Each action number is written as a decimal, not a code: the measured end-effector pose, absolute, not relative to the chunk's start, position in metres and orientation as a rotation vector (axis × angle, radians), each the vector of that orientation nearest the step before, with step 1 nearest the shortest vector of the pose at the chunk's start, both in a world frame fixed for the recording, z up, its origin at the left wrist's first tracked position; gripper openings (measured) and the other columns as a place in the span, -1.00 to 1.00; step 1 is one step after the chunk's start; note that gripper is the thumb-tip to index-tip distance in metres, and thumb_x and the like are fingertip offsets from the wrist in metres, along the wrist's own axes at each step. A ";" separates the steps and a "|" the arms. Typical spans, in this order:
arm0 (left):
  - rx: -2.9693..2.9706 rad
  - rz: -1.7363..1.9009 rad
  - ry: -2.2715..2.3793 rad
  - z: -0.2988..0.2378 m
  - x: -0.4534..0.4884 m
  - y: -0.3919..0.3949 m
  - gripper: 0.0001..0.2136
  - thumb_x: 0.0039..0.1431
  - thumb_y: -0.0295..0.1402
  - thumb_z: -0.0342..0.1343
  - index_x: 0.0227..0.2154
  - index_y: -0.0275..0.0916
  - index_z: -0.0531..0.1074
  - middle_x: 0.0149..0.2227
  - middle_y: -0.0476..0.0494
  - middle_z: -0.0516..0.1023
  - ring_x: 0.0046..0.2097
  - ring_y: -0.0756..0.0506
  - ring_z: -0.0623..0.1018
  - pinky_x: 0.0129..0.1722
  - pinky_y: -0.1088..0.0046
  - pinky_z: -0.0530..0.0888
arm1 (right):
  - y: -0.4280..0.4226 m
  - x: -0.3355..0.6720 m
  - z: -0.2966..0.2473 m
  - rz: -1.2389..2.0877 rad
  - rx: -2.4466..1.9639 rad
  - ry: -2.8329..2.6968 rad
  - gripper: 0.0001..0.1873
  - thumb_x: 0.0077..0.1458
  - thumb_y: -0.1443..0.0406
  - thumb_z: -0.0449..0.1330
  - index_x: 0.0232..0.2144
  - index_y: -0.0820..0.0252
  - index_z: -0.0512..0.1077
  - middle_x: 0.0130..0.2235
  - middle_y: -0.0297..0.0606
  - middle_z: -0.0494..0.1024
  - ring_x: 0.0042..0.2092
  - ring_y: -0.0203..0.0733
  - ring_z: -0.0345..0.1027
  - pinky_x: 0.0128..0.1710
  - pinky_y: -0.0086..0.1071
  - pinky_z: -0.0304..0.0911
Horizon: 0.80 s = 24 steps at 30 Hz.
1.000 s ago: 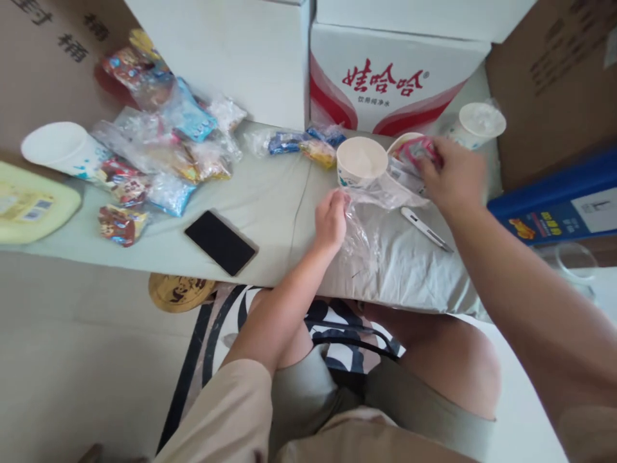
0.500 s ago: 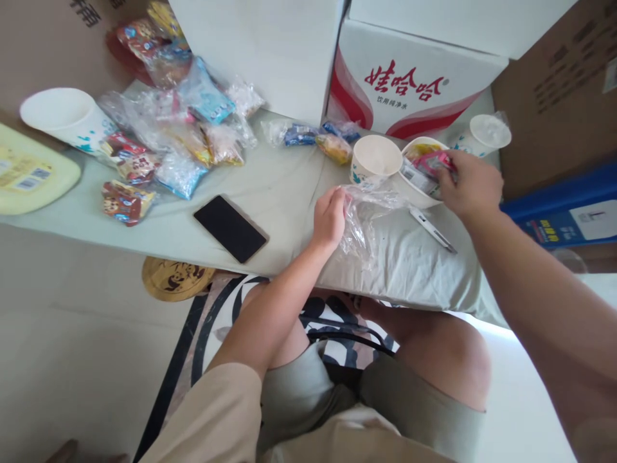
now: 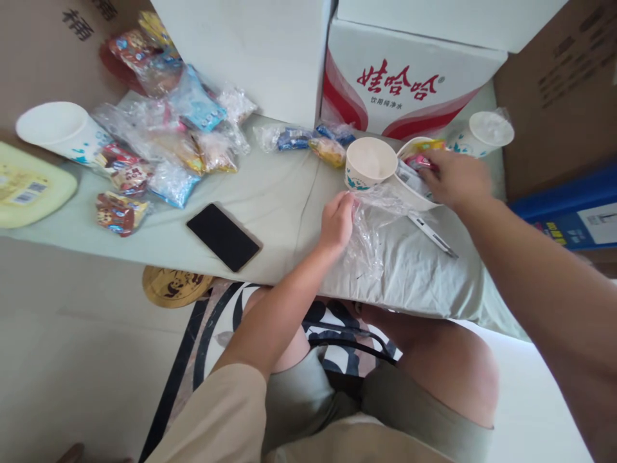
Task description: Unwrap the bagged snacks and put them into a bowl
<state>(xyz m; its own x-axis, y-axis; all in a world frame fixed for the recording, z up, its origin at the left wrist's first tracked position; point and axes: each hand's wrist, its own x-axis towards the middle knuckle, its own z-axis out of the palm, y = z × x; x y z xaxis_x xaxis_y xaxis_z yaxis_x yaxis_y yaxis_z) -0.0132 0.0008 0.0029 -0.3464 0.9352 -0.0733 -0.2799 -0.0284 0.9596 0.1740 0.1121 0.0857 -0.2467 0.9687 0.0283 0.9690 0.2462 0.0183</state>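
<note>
"How is the left hand (image 3: 339, 222) caught at this moment?"

"It is shown just on the near side of the upright paper cup (image 3: 371, 166), its fingers pinched on a clear plastic bag (image 3: 367, 236) crumpled in front of that cup."

"And the right hand (image 3: 457, 177)?"

"It is placed to the cup's right, over a white container (image 3: 418, 198) set just beside it. A pink packet (image 3: 426, 162) is seen in the container, under the fingertips; whether it is gripped cannot be told."

"What else is pictured around the cup?"

"A white cutter (image 3: 429, 233) is laid to its near right, a dark-screened phone (image 3: 224, 236) to its near left. Wrapped packets (image 3: 173, 183) are heaped farther left; a printed box (image 3: 400, 77) is stood behind."
</note>
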 end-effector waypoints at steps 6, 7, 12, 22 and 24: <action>0.750 1.577 1.228 0.004 -0.016 0.001 -0.53 0.38 -0.02 0.05 -0.60 -0.18 0.32 -0.60 0.03 0.21 -0.49 -0.01 0.29 -0.40 0.40 0.26 | 0.115 0.167 0.091 0.010 -2.040 -2.539 -0.62 0.32 0.18 0.15 0.10 0.20 0.49 0.01 0.14 0.61 -0.11 0.04 0.42 -0.22 -0.17 0.09; 0.742 1.574 1.222 0.004 -0.016 0.000 -0.53 0.38 -0.02 0.05 -0.59 -0.18 0.32 -0.60 0.02 0.21 -0.49 -0.01 0.29 -0.40 0.40 0.26 | 0.117 0.167 0.090 0.057 -2.055 -2.549 -0.61 0.34 0.18 0.13 0.11 0.23 0.48 0.02 0.16 0.60 -0.09 0.04 0.42 -0.20 -0.16 0.10; 0.725 1.551 1.230 0.003 -0.021 -0.004 -0.52 0.34 0.04 0.08 -0.59 -0.18 0.32 -0.60 0.02 0.20 -0.52 -0.01 0.26 -0.44 0.39 0.23 | 0.126 0.164 0.069 0.179 -1.938 -2.592 -0.48 0.45 0.16 -0.04 0.26 0.37 0.34 0.23 0.29 0.44 0.15 0.13 0.36 0.01 -0.06 0.13; 0.530 1.481 1.117 0.010 -0.022 -0.003 -0.53 0.31 0.02 0.11 -0.59 -0.19 0.28 -0.63 0.06 0.15 -0.61 0.06 0.16 -0.60 0.45 0.11 | 0.049 0.170 0.051 -0.049 -1.544 -2.023 -0.50 0.22 0.21 0.08 0.16 0.29 0.40 0.09 0.12 0.50 0.19 0.20 0.31 0.20 0.14 0.13; 0.437 1.370 0.986 0.015 -0.024 -0.005 -0.54 0.35 0.00 0.04 -0.58 -0.19 0.26 -0.63 0.07 0.11 -0.64 0.08 0.08 -0.63 0.46 0.03 | 0.019 0.171 0.025 0.291 -1.441 -1.786 -0.58 0.26 0.12 0.05 0.08 0.14 0.41 -0.03 -0.04 0.53 0.02 0.10 0.44 0.10 0.09 0.29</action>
<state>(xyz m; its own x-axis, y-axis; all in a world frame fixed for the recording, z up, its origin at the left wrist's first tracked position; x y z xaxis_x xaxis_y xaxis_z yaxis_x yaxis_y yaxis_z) -0.0235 -0.0046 0.0154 -0.0978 0.9402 -0.3264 -0.6081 0.2032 0.7675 0.1714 0.0186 0.0252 -0.0255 0.8989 0.4374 0.7135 0.3228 -0.6219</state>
